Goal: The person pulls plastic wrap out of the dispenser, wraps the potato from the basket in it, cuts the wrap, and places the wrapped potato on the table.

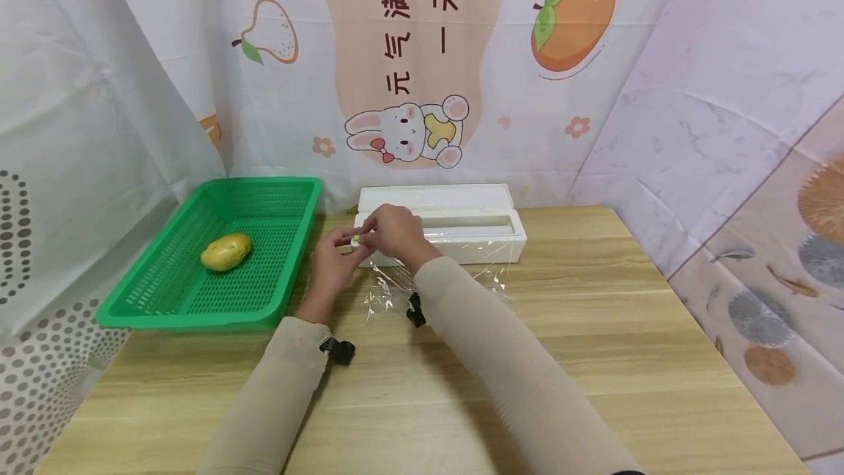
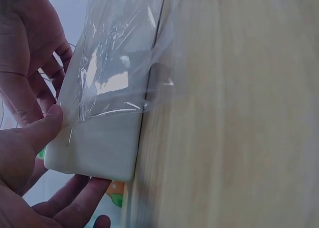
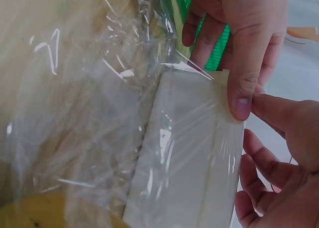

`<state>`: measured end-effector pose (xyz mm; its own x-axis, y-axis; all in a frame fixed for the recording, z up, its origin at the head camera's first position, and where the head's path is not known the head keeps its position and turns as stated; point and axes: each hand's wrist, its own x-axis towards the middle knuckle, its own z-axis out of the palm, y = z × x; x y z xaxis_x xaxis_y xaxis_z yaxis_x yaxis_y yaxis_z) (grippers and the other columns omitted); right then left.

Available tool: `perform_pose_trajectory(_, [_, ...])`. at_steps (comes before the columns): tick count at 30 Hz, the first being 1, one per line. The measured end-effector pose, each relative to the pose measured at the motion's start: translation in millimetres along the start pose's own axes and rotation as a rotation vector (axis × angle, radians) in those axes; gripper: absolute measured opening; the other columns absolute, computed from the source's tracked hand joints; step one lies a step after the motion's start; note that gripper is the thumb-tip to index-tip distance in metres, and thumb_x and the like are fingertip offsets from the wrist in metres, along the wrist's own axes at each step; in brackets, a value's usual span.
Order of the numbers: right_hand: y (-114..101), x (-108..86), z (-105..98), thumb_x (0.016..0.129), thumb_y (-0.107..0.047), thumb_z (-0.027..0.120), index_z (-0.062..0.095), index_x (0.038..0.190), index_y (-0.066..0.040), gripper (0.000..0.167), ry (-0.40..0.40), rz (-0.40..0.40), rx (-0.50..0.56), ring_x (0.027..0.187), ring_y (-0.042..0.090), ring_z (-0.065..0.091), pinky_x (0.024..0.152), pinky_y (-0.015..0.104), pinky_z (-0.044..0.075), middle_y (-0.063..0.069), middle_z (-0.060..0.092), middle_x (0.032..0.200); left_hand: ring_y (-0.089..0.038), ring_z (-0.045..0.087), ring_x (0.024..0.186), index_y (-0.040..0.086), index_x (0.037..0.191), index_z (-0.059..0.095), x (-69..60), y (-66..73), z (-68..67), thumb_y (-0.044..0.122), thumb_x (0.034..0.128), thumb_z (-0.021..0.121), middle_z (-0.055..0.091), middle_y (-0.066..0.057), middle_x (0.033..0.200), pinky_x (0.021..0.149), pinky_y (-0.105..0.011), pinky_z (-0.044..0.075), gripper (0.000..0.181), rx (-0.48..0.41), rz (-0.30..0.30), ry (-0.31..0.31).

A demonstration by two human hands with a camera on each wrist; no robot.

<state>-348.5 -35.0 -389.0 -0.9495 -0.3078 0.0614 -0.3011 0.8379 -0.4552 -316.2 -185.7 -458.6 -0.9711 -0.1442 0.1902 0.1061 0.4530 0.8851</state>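
A long white box [image 1: 461, 249] lies with its lid raised and clear film [image 1: 389, 288] hanging over its front. At the box's left end, my left hand [image 1: 330, 266] grips the corner, thumb on the front face and fingers beyond the end, as the right wrist view shows. My right hand [image 1: 398, 233] reaches across to that same corner, its thumb and forefinger together at a small green piece [image 1: 356, 240]; the fingertips partly hide it. Its other fingers lie loosely bent along the box edge [image 3: 237, 163].
A green basket [image 1: 290, 277] on the left holds a yellow potato [image 1: 226, 252]. A patterned curtain [image 1: 527, 130] hangs behind the wooden table [image 1: 593, 358]. In the right wrist view, a yellow rounded thing [image 3: 45, 210] shows at the lower left edge.
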Motion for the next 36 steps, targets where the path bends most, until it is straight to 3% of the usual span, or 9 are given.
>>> perform_pose_trajectory(5, [0,-1.1,-4,0.093,-0.041,0.077,0.082,0.096,-0.037,0.006,0.010,-0.006,-0.061,0.099,0.017,0.064,0.094,0.047,0.045,-0.019,0.074,0.090,-0.035,0.070,0.116,0.013,0.129,0.071,0.9,-0.5,-1.0,0.032,0.0871,0.085,0.067,-0.014,0.135,0.093,-0.048,0.060,0.048,0.003,0.013,-0.003])
perform_pose_trajectory(11, [2,-1.7,-9,0.091,-0.041,0.079,0.081,0.088,-0.038,0.004,0.001,-0.005,-0.092,0.105,0.022,0.061,0.094,0.048,0.045,-0.017,0.074,0.105,-0.034,0.066,0.123,0.012,0.129,0.071,0.0,0.0,-2.8,0.028,0.0860,0.087,0.067,-0.014,0.136,0.094,-0.048,0.059,0.048,-0.005,0.018,0.004])
perform_pose_trajectory(20, [5,-0.4,-9,0.089,-0.044,0.080,0.080,0.085,-0.041,0.005,0.008,-0.022,-0.148,0.102,0.022,0.055,0.092,0.048,0.044,-0.013,0.072,0.111,-0.034,0.072,0.111,0.014,0.129,0.072,-0.7,2.5,-3.6,0.033,0.0848,0.087,0.070,-0.017,0.131,0.088,-0.047,0.061,0.050,0.033,0.012,0.005])
perform_pose_trajectory(36, [18,-7.5,-16,0.092,-0.045,0.077,0.079,0.084,-0.039,0.010,-0.002,-0.037,-0.174,0.105,0.025,0.054,0.096,0.053,0.044,-0.011,0.069,0.112,-0.033,0.073,0.111,0.010,0.126,0.072,-1.0,5.2,-0.9,0.032,0.0846,0.088,0.070,-0.016,0.131,0.087,-0.045,0.062,0.050,0.041,-0.003,0.003])
